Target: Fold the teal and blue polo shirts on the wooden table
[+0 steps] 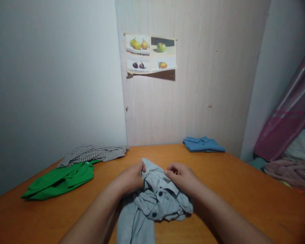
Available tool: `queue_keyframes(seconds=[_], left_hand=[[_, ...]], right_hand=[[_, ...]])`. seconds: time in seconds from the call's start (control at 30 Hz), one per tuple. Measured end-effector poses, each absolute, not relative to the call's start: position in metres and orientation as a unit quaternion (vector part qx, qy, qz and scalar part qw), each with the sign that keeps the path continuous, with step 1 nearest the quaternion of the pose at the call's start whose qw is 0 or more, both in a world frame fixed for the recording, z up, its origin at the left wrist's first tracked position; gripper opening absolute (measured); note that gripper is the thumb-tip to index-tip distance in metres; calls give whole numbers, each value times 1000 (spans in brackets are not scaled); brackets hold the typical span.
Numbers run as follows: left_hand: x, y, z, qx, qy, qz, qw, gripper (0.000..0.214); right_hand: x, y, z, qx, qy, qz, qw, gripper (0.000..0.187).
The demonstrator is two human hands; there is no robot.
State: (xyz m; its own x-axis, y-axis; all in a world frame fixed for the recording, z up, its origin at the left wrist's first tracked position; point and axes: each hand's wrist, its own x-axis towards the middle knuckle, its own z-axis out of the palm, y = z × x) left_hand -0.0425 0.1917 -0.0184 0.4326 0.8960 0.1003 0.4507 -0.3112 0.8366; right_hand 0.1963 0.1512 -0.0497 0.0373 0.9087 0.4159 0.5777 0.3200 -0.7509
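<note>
A crumpled light grey shirt [165,203] with dark buttons lies at the front of the table, one part of it hanging down toward the bottom of the view. My left hand [133,178] is closed on the shirt's upper left edge, its fingers partly hidden in the cloth. On the other side, my right hand [180,174] is curled with thumb and forefinger pinching the cloth near the top right. Between the two hands the fabric is bunched and slightly raised.
On the left of the orange table [231,189] lie a green garment [61,179] and a striped garment [94,154]. A folded blue shirt [204,145] rests at the back right. A fruit picture sheet [150,54] hangs on the wall. Pink fabric [284,115] drapes at far right.
</note>
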Motion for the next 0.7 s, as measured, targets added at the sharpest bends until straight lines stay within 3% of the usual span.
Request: queue_keyframes(seconds=[0.1, 0.2, 0.33, 0.4, 0.53, 0.7], left_hand=[[-44, 187, -8, 811, 482, 212, 254, 47], [-43, 188, -3, 823, 499, 181, 201, 39], [-45, 198, -6, 823, 504, 209, 158, 41], [-46, 202, -9, 817, 510, 222, 150, 36], [-48, 206, -13, 793, 539, 257, 120, 16], [-48, 206, -12, 762, 565, 291, 125, 27]], right_hand=[[204, 153, -53, -612, -678, 180, 366, 41], [210, 155, -56, -659, -663, 175, 310, 54], [213, 165, -69, -669, -646, 207, 304, 42], [211, 169, -72, -644, -649, 224, 337, 39], [207, 167, -63, -564, -639, 177, 493, 39], [203, 156, -46, -501, -596, 147, 610, 37]])
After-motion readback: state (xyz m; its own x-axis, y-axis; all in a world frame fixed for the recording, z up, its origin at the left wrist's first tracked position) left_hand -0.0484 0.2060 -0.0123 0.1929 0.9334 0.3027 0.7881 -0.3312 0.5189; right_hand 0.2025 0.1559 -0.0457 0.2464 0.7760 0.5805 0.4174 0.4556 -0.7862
